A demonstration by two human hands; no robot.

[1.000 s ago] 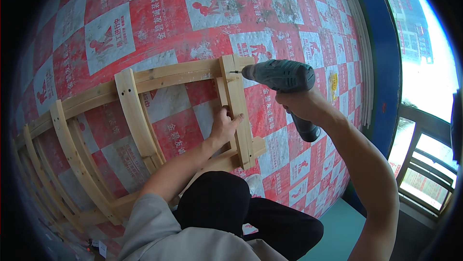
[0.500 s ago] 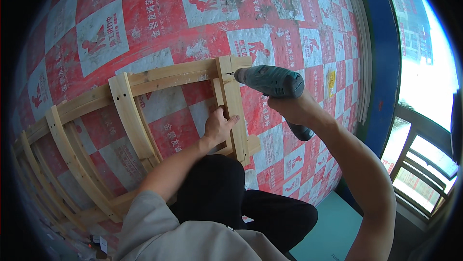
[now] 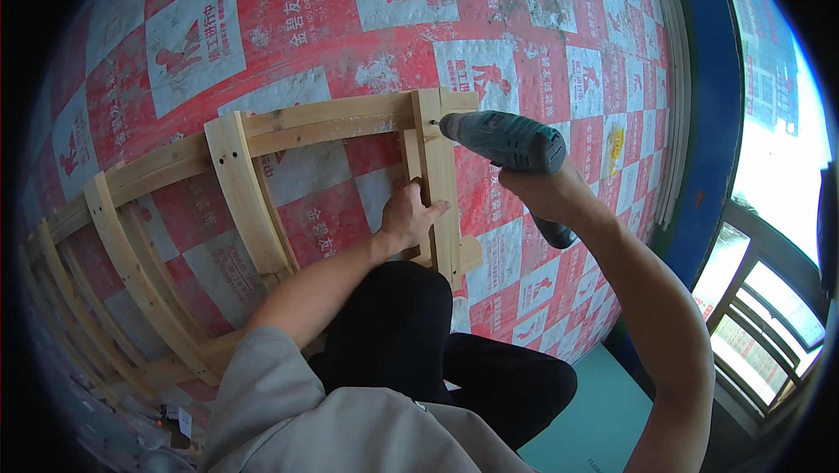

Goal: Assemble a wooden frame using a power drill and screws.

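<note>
My right hand (image 3: 544, 191) is wrapped round the grip of a teal and black cordless drill (image 3: 507, 139). The drill lies nearly level, and its short bit meets the upper end of a pale wooden slat (image 3: 444, 184). That slat crosses the right end of a ladder-like wooden frame (image 3: 332, 114). Lower down on the same slat, my left hand (image 3: 412, 216) clasps its left edge, thumb across the face and the other fingers partly hidden behind. Dark holes show at the end of the neighbouring slat (image 3: 234, 167).
A protective sheet (image 3: 288, 254) in red and white checks lies under the frame. More slats (image 3: 131, 254) run off to the left. A pale green board (image 3: 594, 412) is at lower right, a window (image 3: 778, 79) beyond it. Small items (image 3: 179, 425) sit at lower left.
The view has shifted slightly, so the frame appears a little further right. The drill's chuck is closer to the slat, with less bit showing. My left hand keeps its hold.
</note>
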